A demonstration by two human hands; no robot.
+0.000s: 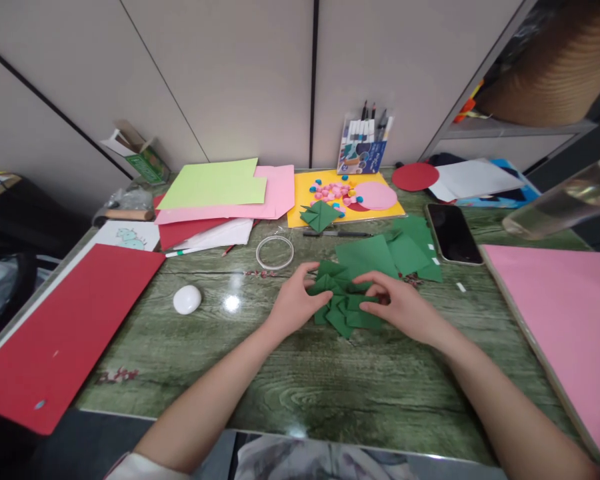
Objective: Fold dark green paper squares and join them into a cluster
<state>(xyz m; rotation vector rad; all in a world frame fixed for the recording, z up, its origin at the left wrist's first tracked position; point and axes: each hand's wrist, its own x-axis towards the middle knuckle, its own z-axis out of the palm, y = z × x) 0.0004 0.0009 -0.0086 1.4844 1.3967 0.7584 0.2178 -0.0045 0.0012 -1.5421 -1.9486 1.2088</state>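
Note:
Between my hands on the table lies a cluster of folded green paper pieces [339, 308]. My left hand [300, 297] grips its left side, the thumb on top and the fingers behind. From the right, my right hand [397, 303] pinches the cluster's edge between thumb and fingers. Just behind are flat green paper sheets [370, 255], some with small white strips on them. Farther back, one more folded green paper piece [320, 216] rests on the edge of a yellow sheet [300, 193], near small pink and blue balls [333, 192].
A white round object [187, 300] and a coil of white wire [275, 253] lie to the left. Red card [80, 327] covers the left edge. A phone [453, 232], pink paper [565, 320] and a clear bottle [555, 203] are on the right. A pen [337, 234] lies behind.

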